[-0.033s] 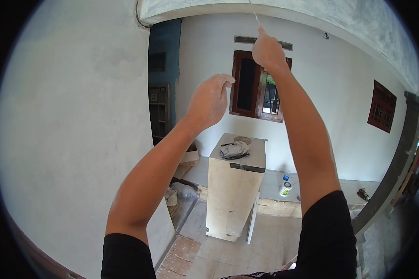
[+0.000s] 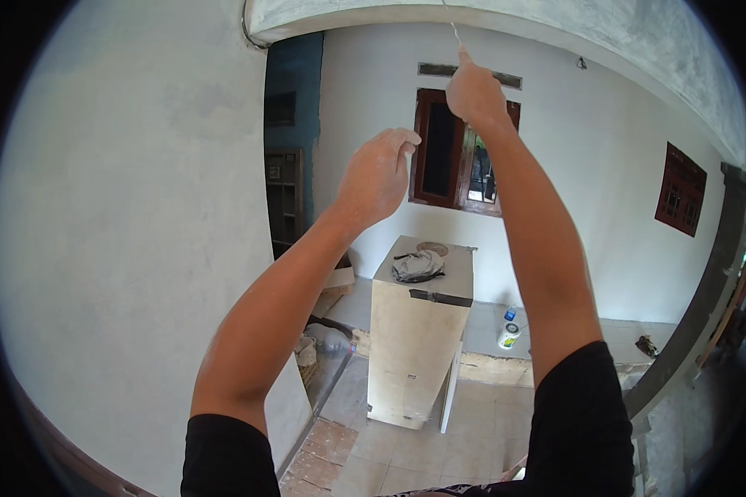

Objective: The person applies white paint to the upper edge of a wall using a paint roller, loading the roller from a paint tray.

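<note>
Both my arms reach up and forward. Near the top of the view my right hand [image 2: 477,93] is closed, its forefinger pointing up at the lower end of a thin, pale, twisted strand [image 2: 455,33]. The strand runs up toward the underside of the whitish arched beam [image 2: 348,18], and my fingers seem to pinch it. Lower and to the left, my left hand [image 2: 375,176] is raised with its dusty fingers curled together; whatever it may hold is hidden. It touches no surface that I can see.
Below my hands stands a tall, pale cabinet [image 2: 414,348] with a crumpled grey cloth [image 2: 419,267] on top. A plastered wall [image 2: 141,207] fills the left. Behind are a brown-framed window [image 2: 435,149] and a tiled ledge [image 2: 481,335] bearing a white tub [image 2: 509,335].
My left hand has shifted very slightly up and right. My right hand has moved a touch to the left, still at the strand.
</note>
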